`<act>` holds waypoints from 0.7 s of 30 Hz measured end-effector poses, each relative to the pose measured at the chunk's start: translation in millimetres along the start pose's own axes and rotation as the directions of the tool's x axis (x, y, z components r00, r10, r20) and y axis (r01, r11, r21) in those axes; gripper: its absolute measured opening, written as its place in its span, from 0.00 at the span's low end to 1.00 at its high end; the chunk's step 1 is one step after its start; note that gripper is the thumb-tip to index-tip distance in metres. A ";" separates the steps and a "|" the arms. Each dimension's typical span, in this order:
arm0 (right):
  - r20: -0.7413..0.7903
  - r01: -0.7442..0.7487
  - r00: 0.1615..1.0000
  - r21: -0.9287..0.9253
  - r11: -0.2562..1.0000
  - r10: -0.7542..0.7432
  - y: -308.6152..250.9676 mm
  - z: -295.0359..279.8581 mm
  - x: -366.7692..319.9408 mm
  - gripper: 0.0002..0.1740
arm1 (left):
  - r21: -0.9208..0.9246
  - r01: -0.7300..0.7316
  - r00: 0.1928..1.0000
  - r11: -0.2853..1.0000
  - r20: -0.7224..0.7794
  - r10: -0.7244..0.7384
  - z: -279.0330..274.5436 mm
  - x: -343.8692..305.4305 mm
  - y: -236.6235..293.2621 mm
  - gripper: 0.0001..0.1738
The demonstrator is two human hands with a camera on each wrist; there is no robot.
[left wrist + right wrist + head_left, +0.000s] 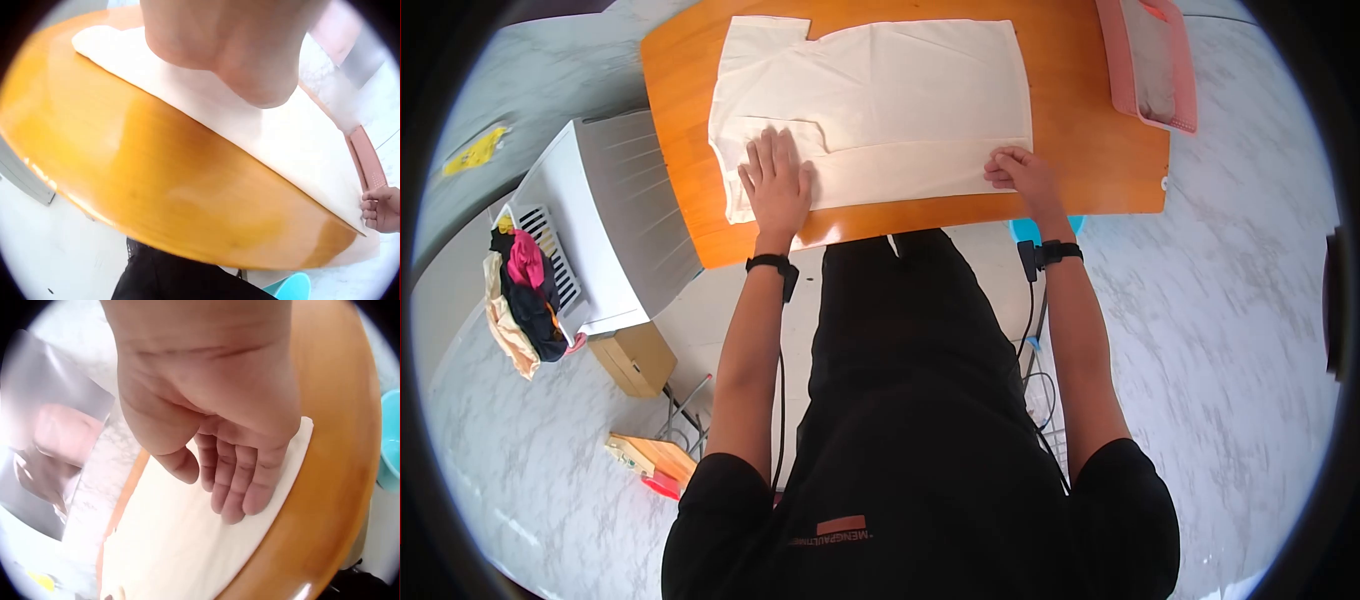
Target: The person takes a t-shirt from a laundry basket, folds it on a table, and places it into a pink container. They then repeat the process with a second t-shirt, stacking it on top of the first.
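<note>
On glossy wooden table — creased cloth under flat left hand, relaxed right hand — each grip released.

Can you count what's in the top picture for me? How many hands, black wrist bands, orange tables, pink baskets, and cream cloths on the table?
Hands: 2, the left hand and right hand
Black wrist bands: 2
Orange table: 1
Pink basket: 1
Cream cloth on the table: 1
Total: 7
</note>
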State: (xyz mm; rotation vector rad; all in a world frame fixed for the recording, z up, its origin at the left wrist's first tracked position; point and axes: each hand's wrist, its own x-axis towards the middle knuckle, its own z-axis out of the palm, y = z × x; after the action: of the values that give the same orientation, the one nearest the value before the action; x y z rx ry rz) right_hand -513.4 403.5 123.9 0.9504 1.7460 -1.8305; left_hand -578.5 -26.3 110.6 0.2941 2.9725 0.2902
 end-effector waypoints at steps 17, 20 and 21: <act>-0.089 0.154 0.972 -0.457 0.876 -0.217 -73.8 -30.1 68.3 0.11 | -0.285 -0.053 0.962 0.957 -0.272 -0.028 -28.8 131.0 -64.3 0.22; -0.147 0.259 0.889 -0.621 0.739 -0.435 -95.9 -37.6 121.0 0.14 | -0.274 0.019 0.971 0.962 -0.222 -0.083 -40.8 201.2 -74.7 0.23; -0.174 0.270 0.819 -0.725 0.634 -0.547 -106.2 -36.5 130.8 0.15 | -0.268 0.021 0.972 0.963 -0.220 -0.082 -36.6 223.1 -80.2 0.23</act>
State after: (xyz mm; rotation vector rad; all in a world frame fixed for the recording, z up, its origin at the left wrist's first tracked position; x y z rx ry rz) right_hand -671.0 470.1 102.4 0.6311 2.8049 -1.0435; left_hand -815.4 -63.8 103.0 0.1600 3.1056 0.7553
